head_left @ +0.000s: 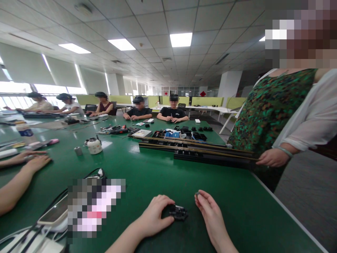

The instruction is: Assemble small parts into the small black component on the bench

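My left hand [157,215] is closed on the left side of a small black mechanical part [179,213], which rests on the green table [137,182]. Thumb and fingers grip its edge; lighter metal bits show on its top. To the right, my right hand [209,214] is raised a little above the table, apart from the black part. Its thumb and forefinger pinch a tiny grey piece [197,193], too small to name.
Long black rails [210,156] with thin brass-coloured rods lie across the table, a standing person's hand [273,157] at their right end. A white jug [94,145], a grey cylinder [78,151], a phone [54,212] and cables lie left, near a co-worker's hands [35,163].
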### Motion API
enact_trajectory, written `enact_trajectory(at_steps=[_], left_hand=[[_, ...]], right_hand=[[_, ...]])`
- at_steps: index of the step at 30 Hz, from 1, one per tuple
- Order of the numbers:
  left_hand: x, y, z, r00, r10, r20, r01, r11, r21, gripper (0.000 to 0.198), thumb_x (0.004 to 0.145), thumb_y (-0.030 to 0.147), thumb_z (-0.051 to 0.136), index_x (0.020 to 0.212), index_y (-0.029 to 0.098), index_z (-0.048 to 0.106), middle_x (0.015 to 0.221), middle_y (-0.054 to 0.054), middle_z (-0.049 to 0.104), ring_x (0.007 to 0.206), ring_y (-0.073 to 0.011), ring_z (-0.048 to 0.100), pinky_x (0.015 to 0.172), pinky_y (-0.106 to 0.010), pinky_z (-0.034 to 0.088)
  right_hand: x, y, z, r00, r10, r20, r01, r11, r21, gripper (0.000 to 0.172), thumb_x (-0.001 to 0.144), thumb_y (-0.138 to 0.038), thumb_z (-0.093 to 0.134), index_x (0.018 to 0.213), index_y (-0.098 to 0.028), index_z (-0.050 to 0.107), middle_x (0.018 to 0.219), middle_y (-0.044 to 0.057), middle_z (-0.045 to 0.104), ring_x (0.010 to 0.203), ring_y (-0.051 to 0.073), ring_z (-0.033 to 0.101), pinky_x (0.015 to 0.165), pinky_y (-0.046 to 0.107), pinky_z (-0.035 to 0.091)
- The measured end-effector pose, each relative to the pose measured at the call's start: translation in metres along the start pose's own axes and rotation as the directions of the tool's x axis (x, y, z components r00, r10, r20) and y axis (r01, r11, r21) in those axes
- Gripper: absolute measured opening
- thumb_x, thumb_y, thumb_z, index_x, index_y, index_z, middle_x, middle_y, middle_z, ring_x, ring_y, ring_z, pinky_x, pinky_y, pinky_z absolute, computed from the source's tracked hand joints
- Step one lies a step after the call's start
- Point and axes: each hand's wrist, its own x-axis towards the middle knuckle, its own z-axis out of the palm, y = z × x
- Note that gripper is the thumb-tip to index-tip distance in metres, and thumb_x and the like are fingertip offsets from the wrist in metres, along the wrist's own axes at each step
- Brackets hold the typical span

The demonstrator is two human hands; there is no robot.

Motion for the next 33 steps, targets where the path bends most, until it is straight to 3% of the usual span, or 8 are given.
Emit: enact_trajectory(at_steps=[8,13,25,28,33], left_hand=[[0.0,-0.002,0.0,1.0,-0.004,-0.007,0.004,1.0,-0.008,0.039,0.07,0.017,0.064,0.108,0.025,0.056,0.105,-0.003,0.058,0.1,-0.0222,0.049,0.091,-0.033,0.037],[0.0,-0.003,0.0,1.0,-0.007,-0.001,0.007,1.0,-0.001,0.04,0.072,0.02,0.064,0.111,0.025,0.056,0.105,-0.004,0.058,0.099,-0.0224,0.049,0.09,-0.033,0.038],[-0.001,0.001,0.001,1.0,-0.013,0.008,0.013,1.0,-0.002,0.039,0.072,0.022,0.064,0.11,0.025,0.057,0.104,-0.004,0.058,0.099,-0.0233,0.049,0.089,-0.033,0.038],[-0.001,0.002,0.002,1.0,-0.015,0.009,0.015,1.0,-0.009,0.04,0.072,0.021,0.065,0.111,0.025,0.057,0.105,-0.004,0.058,0.1,-0.023,0.049,0.089,-0.033,0.038],[0.0,0.003,0.004,1.0,-0.004,0.006,0.004,1.0,-0.003,0.038,0.072,0.024,0.065,0.109,0.025,0.057,0.104,-0.003,0.058,0.099,-0.023,0.049,0.088,-0.033,0.038]], right_hand=[[0.004,0.006,-0.001,1.0,-0.022,0.018,0.023,0.999,-0.033,0.048,0.055,-0.045,0.077,0.091,-0.016,0.064,0.089,0.005,0.07,0.093,0.024,0.062,0.092,0.041,0.044],[0.0,0.002,0.002,0.999,-0.029,0.02,0.031,0.995,-0.092,0.047,0.053,-0.045,0.077,0.09,-0.016,0.067,0.091,0.006,0.071,0.095,0.024,0.063,0.09,0.036,0.045],[-0.007,-0.003,0.006,0.985,-0.089,0.148,0.119,0.971,-0.207,0.041,0.051,-0.045,0.077,0.081,-0.018,0.069,0.083,0.007,0.072,0.083,0.024,0.066,0.083,0.038,0.05],[-0.008,0.002,0.004,0.967,-0.121,0.223,0.186,0.937,-0.294,0.038,0.057,-0.044,0.074,0.084,-0.019,0.069,0.085,0.008,0.072,0.085,0.025,0.065,0.083,0.04,0.049],[-0.015,0.006,0.002,0.917,-0.207,0.341,0.366,0.776,-0.514,0.023,0.067,-0.034,0.066,0.087,-0.024,0.07,0.093,0.006,0.069,0.093,0.025,0.061,0.089,0.038,0.044]])
